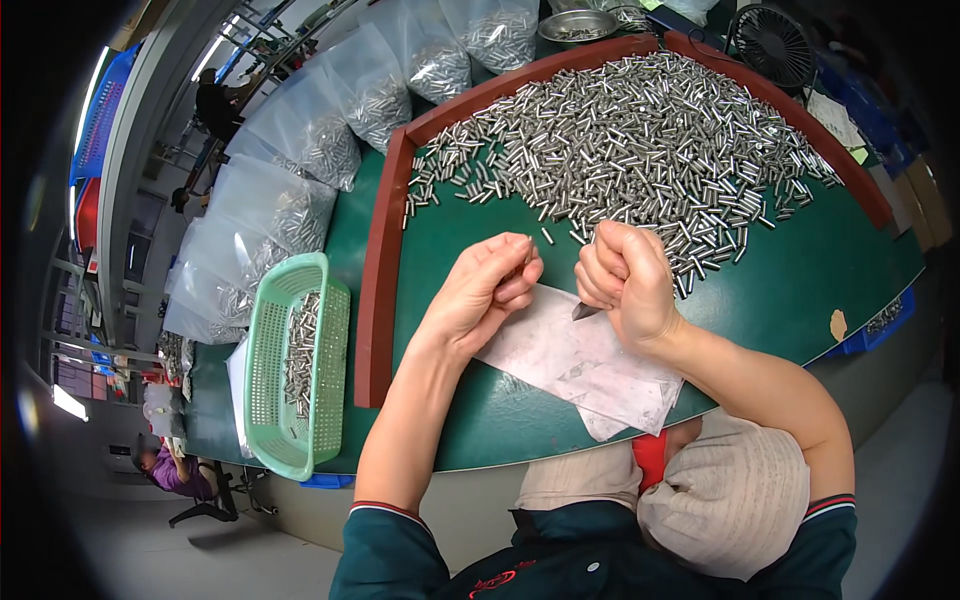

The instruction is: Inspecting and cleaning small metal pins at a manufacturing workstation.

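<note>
Above a pale, stained cloth (pixel 590 365) on the green table, my two hands are raised close together but apart. My left hand (pixel 485 290) is closed, thumb against curled fingers; whatever it may hold is too small or hidden to make out. Wrapped into a fist, my right hand (pixel 632 283) grips a dark, pointed piece (pixel 584 312) that sticks out below the fingers; the rest of it is hidden. Just beyond both hands lies a wide heap of short, shiny metal pins (pixel 640 140), with a few loose ones near my fingertips.
A dark red wooden frame (pixel 378 290) borders the heap. Left of it stands a light green plastic basket (pixel 333 400) with metal pins inside. Several clear bags of metal parts (pixel 380 105) line the far left edge. A black fan (pixel 772 48) and a metal bowl (pixel 578 27) stand at the back.
</note>
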`<state>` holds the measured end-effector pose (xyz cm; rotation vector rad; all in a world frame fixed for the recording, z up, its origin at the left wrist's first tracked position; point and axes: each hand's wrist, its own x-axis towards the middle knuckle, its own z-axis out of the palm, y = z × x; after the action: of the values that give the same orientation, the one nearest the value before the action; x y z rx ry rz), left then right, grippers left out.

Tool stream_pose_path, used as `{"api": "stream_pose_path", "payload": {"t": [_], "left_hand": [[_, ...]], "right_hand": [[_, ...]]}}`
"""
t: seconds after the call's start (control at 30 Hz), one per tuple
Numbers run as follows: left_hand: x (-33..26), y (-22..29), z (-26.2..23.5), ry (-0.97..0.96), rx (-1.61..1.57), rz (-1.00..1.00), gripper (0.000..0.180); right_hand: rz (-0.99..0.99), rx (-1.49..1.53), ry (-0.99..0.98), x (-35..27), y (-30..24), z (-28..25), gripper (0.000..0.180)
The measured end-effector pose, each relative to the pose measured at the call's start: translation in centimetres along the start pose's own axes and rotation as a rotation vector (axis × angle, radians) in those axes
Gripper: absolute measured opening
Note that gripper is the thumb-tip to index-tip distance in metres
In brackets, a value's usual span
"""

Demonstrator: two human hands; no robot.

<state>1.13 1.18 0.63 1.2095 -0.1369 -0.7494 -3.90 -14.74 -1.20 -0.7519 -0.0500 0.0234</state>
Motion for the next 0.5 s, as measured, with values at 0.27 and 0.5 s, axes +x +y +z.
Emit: {"api": "stream_pose_path", "payload": {"t": [0.27, 0.5], "left_hand": [[-1.4, -1.7, -1.0, -0.063, -0.171, 0.017, 0.021], [-1.6, -1.9, -1.0, -0.088, -0.216, -0.013, 0.007]], "right_hand": [[0.013, -0.062, 0.025, 0.1, 0.1, 0.2, 0.037], [0.015, -0.008, 0.029, 0.1, 0.1, 0.0, 0.034]]}}
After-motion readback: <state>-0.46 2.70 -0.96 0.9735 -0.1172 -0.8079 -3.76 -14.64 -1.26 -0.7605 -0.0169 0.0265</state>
